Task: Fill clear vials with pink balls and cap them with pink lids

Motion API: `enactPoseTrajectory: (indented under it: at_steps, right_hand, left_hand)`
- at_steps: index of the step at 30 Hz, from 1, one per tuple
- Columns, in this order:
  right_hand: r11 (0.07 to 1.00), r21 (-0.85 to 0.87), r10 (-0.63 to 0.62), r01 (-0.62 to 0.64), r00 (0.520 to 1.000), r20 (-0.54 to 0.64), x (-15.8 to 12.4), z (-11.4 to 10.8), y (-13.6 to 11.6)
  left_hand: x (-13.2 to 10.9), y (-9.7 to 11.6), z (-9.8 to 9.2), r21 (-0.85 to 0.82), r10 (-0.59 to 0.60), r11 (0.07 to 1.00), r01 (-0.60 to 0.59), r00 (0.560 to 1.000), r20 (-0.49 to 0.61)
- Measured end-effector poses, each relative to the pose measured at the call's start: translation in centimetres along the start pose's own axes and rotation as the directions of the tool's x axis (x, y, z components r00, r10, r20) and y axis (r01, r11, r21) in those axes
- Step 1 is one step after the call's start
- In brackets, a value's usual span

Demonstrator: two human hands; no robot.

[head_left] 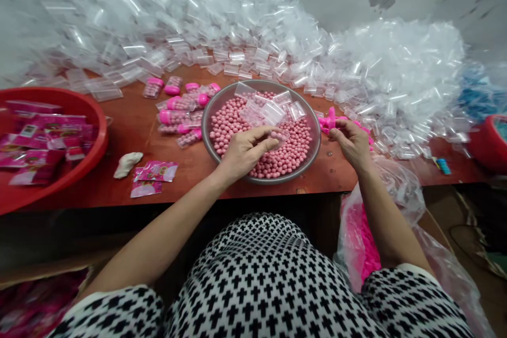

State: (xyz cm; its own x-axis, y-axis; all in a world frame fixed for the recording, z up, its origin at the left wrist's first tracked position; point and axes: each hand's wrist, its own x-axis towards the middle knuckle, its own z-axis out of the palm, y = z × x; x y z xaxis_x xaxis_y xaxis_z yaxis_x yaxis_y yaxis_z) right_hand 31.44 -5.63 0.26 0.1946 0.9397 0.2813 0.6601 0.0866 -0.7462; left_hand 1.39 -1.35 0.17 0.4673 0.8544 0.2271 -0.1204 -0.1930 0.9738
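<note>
A round metal bowl (312,149) full of small pink candy balls (285,156) sits on the red-brown table. My left hand (246,150) hovers over the bowl, its fingers pinched on a small clear bag (279,136) with pink balls in it. Right of the bowl, my right hand (351,140) is closed on a pink plastic piece (329,121). Several empty clear bags (273,111) lie on top of the balls. Filled bags with pink caps (180,116) lie left of the bowl.
Heaps of clear plastic bags (245,26) cover the back of the table. A red basin (89,161) with pink packets stands at left; another red container (489,142) at right. A plastic sack of pink parts (362,245) stands by my right knee. Pink packets (154,174) lie near the front edge.
</note>
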Motion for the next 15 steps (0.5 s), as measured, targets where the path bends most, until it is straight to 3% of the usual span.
enactPoseTrajectory:
  at_steps: [2,6,10,15]
  right_hand:
    - [0.984,0.127,-0.136,0.128,0.989,0.062,-0.4,1.1,-4.3]
    - [0.921,0.050,-0.389,0.386,0.906,0.166,-0.7,3.6,-10.2]
    - [0.891,-0.014,-0.434,0.455,0.859,0.271,-0.7,4.6,-10.9]
    - [0.842,-0.127,-0.471,0.524,0.829,0.302,-1.6,4.5,-10.7]
  left_hand:
    - [0.0,0.0,0.0,0.079,0.051,0.996,-0.051,0.999,0.006]
    - [0.0,0.2,0.1,0.247,0.169,0.954,-0.169,0.985,0.023]
    - [-0.4,0.6,0.1,0.297,0.207,0.931,-0.211,0.977,0.046]
    - [-0.9,0.4,0.0,0.322,0.270,0.911,-0.259,0.963,0.010]
